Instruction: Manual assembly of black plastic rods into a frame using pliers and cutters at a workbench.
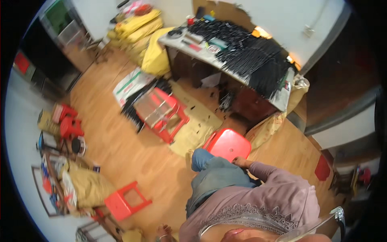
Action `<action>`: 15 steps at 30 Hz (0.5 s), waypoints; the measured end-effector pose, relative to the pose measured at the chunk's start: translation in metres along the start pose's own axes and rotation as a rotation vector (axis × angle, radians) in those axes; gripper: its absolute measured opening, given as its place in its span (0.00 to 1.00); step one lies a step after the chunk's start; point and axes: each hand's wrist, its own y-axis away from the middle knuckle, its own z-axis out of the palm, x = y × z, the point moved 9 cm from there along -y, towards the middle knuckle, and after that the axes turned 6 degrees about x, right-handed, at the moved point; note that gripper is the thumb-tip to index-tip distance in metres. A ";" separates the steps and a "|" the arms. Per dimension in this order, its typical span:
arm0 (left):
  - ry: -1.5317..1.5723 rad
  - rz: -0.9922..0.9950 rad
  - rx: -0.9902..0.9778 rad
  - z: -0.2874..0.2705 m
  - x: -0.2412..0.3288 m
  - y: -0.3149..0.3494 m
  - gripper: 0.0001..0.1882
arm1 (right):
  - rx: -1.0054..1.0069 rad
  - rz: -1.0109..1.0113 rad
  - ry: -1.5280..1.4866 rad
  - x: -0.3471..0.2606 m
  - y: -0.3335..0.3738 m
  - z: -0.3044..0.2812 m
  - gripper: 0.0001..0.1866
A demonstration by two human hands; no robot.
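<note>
On wooden floor (151, 173); seemingly steadying red stool (230, 142) at right hand (242, 163); cannot tell grip there or in left hand (164, 231); next needing firm hold.

Surface (278, 102), one; hands, two: a right hand (242, 162) and a left hand (163, 232); red stools (230, 144), at least five, being one at the right hand, one near the middle, one lower left and two farther left. Red cup (190, 20), one; wall socket (308, 31), one; white sack with a green stripe (128, 85), one. Yellow sacks (155, 54), at least three, the piled ones overlapping; black strips (258, 60), too many and too tangled to count.
</note>
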 end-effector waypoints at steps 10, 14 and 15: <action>-0.295 0.211 -0.420 0.467 0.232 -0.018 0.13 | 0.059 0.061 -0.026 -0.067 -0.114 -0.051 0.24; -0.536 0.117 -0.548 0.559 0.282 -0.024 0.14 | 0.037 0.165 -0.278 -0.164 -0.121 -0.140 0.16; -0.599 0.081 -0.625 0.580 0.286 -0.024 0.14 | 0.016 0.270 -0.522 -0.173 -0.119 -0.160 0.12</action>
